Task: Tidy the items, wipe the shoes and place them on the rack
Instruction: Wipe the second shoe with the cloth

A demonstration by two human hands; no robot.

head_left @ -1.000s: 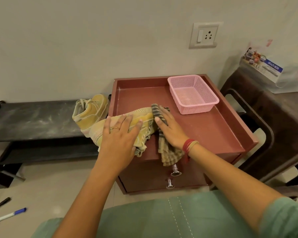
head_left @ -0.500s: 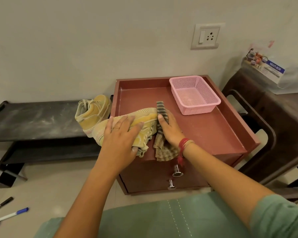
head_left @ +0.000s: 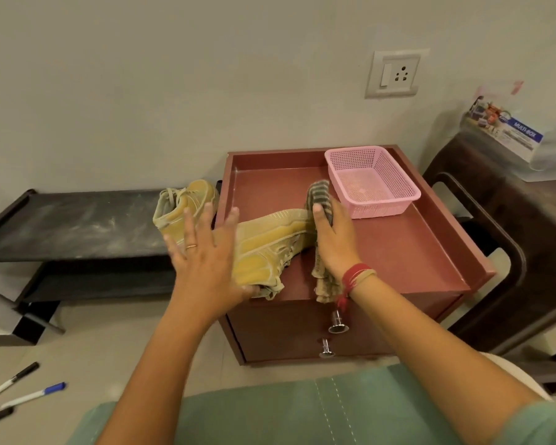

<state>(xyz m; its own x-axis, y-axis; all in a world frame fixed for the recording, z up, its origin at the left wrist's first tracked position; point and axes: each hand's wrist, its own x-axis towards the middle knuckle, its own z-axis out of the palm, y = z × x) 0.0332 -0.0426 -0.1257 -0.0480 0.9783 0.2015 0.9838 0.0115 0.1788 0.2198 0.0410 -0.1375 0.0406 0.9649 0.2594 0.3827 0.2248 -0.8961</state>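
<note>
Right hand grips limp striped woven cloth against ridged-sole yellow shoe; left hand, splayed wide, rests on it.

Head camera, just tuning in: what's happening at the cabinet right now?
A person is wiping a tan shoe that lies on its side on the red cabinet top. The left hand rests on its heel end with fingers spread; the right hand grips a striped cloth against the toe. The other shoe stands on the black rack, left of the cabinet. A few pens lie on the floor.
</note>
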